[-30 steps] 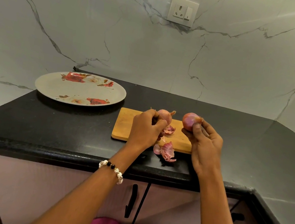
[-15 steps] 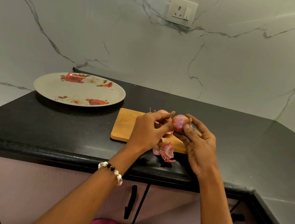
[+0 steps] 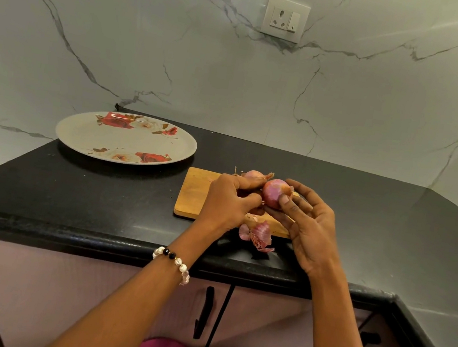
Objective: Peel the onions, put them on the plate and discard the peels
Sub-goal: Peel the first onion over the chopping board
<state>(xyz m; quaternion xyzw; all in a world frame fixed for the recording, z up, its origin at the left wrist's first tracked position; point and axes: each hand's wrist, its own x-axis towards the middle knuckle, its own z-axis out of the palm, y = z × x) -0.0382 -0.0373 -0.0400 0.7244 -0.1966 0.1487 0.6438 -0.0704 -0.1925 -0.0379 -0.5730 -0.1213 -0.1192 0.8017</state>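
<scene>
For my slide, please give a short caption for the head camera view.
Both hands peel an onion above the cutting board; the floral plate holds no onion.

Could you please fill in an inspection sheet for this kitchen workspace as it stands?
Surface: black countertop carrying a wooden cutting board.
Job's things: partly peeled onion held over the board; unpeeled onion behind it; floral plate holds no onions.
Clutter: loose peels at the board's front edge.
Hands: right hand grips the partly peeled onion; left hand pinches at its skin.
Cables: nothing seen.
Surroundings: marble wall, wall socket, cabinet doors below.
</scene>
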